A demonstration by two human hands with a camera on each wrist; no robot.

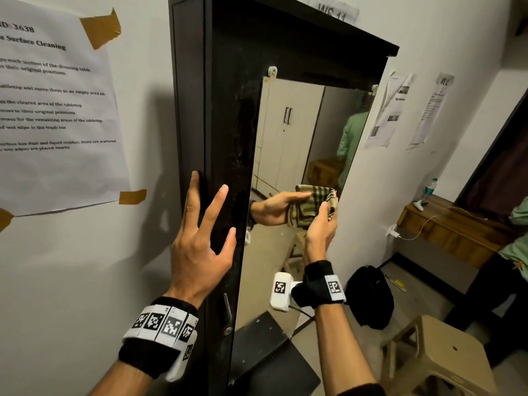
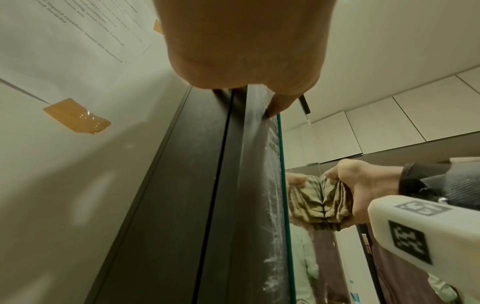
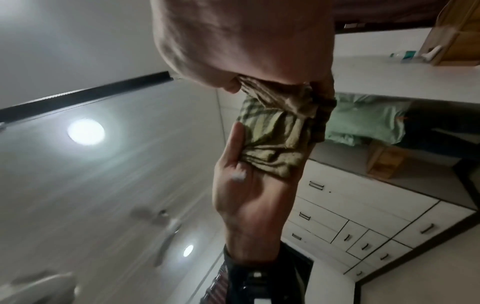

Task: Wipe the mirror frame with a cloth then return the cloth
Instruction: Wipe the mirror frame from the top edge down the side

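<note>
A tall dark mirror frame [image 1: 225,138] holds the mirror glass [image 1: 285,132]. My left hand [image 1: 208,218] lies flat on the frame's left side, fingers spread and straight, holding nothing. In the left wrist view its thumb tip touches the frame [image 2: 207,185] beside pale dust streaks [image 2: 271,185]. My right hand [image 1: 320,224] grips a bunched checked beige cloth [image 1: 333,200] and presses it against the glass near the mirror's right edge. The cloth [image 2: 335,201] meets its own reflection there. In the right wrist view the cloth [image 3: 280,94] shows under my palm.
Printed sheets [image 1: 57,95] are taped to the wall left of the frame. A beige plastic stool [image 1: 437,358], a black bag [image 1: 368,295] and a wooden desk [image 1: 451,227] stand to the right. A person in green [image 1: 517,252] is at the right edge.
</note>
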